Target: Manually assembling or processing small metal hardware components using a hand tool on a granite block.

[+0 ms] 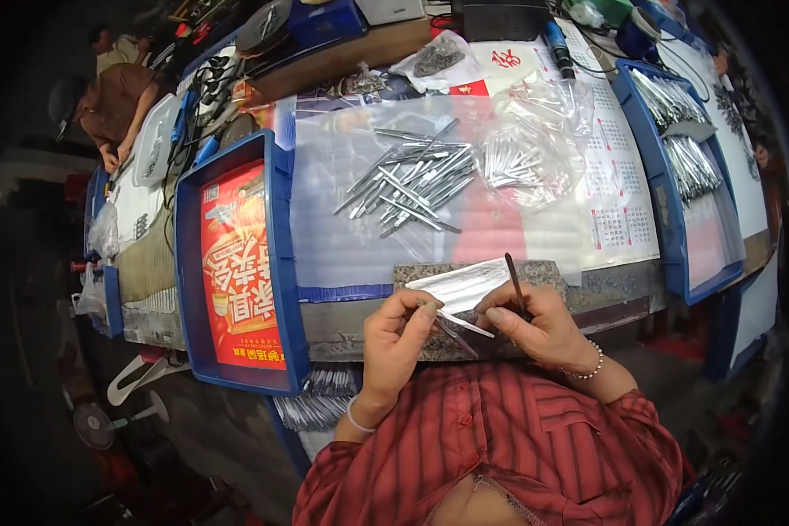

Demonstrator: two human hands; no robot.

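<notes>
Near the table's front edge, my left hand (396, 337) is closed in a pinch on a slim silver piece (467, 324). Its two thin arms spread apart toward the right, like tweezers. My right hand (535, 323) is closed around a thin dark stick (514, 279) that points up and away; its kind is unclear. The right fingertips are close to the free ends of the tweezers. Beneath both hands is a speckled stone slab (539, 273) with a shiny silver-white pad (465, 285) on it. Beyond lies a loose pile of similar silver pieces (412, 180).
A blue tray (184, 263) with a red printed sheet stands left. Clear plastic bags (535, 158) of metal pieces lie right of the pile. Another blue tray (672, 237) at right holds bundled pieces. A wooden box (351, 61) stands behind. Another person (118, 110) works at far left.
</notes>
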